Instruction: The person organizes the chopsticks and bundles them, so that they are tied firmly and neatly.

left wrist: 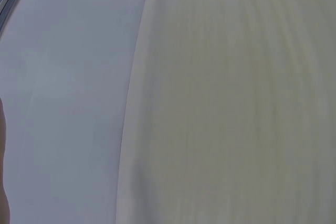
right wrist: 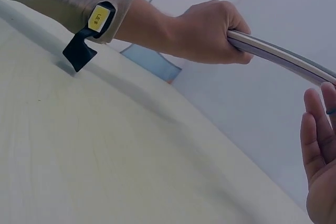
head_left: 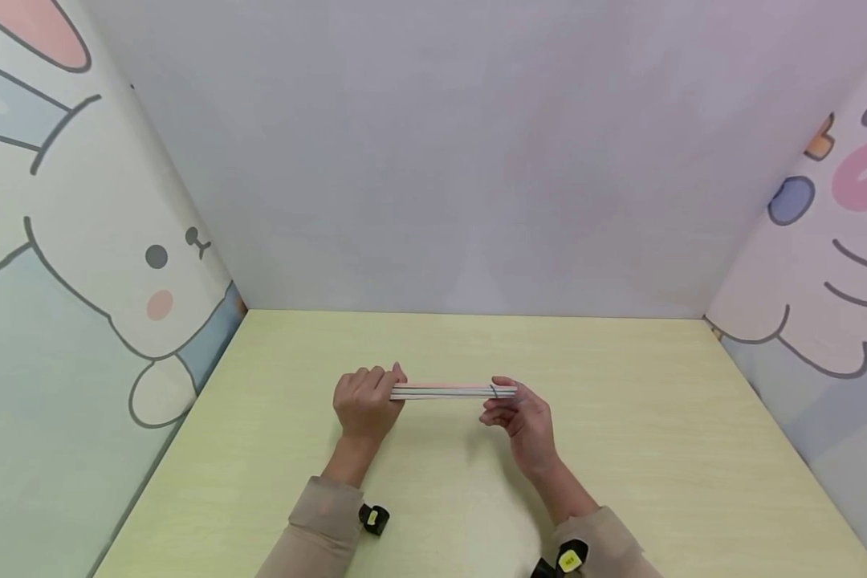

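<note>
A slim bundle of sticks (head_left: 441,392) is held level just below the center of the head view, raised above a pale yellow desk (head_left: 657,449), its long axis running from left to right across the frame. The left hand (head_left: 368,405) grips the left end firmly, fingers curled right round it, so nearly the whole length points away from that grip toward the right of the frame. At the other end is the right hand (head_left: 527,421), with its fingers partly bent and spread about the tips. A thin dark band (head_left: 494,391) crosses the sticks just beside these fingers, so the right hand is much nearer to it than the left. Whether the right hand pinches the sticks or only touches them, I cannot tell. The right wrist view cuts this hand off at the right edge; a small dark mark on one finger there may be part of the band, though too little shows to be sure. The left wrist view is mostly desk and gray wall (head_left: 470,160), with a blurred piece of the sticks in its upper left corner. The ends inside the left hand are hidden, and the number of sticks is hard to make out.
</note>
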The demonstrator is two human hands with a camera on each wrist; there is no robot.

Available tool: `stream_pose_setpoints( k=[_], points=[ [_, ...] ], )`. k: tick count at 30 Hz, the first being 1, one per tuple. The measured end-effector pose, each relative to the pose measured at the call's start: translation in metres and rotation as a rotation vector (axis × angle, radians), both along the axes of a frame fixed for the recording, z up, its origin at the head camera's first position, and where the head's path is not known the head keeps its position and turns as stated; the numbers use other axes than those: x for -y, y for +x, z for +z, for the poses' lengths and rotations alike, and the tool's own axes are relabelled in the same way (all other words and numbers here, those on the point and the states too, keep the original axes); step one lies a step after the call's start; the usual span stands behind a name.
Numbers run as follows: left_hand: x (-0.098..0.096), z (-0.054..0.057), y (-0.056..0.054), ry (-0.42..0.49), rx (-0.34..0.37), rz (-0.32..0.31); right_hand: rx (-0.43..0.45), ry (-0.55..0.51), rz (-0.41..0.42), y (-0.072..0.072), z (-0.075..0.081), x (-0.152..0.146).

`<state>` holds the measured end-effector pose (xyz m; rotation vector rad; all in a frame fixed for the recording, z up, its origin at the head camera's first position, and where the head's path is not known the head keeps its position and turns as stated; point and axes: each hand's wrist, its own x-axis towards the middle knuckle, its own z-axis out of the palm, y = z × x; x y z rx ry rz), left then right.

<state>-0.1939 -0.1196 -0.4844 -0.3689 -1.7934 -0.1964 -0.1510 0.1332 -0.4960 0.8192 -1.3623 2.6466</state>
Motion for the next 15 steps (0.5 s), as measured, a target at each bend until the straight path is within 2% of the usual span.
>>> stream_pose_setpoints(
  k=[6,10,15],
  points=[
    [-0.0006,0.002,0.0006,-0.005,-0.008,-0.01,-0.064,0.165,-0.077,-0.0018,-0.0007,-0.0028],
    [-0.0009,0.0022,0.0006,-0.005,-0.019,-0.008,-0.057,0.245,-0.106,-0.0016,-0.0004,-0.0046],
    [-0.0012,0.0023,-0.0001,-0.006,-0.045,-0.011,-0.036,0.299,-0.106,-0.0017,0.0011,-0.0063]
  ],
)
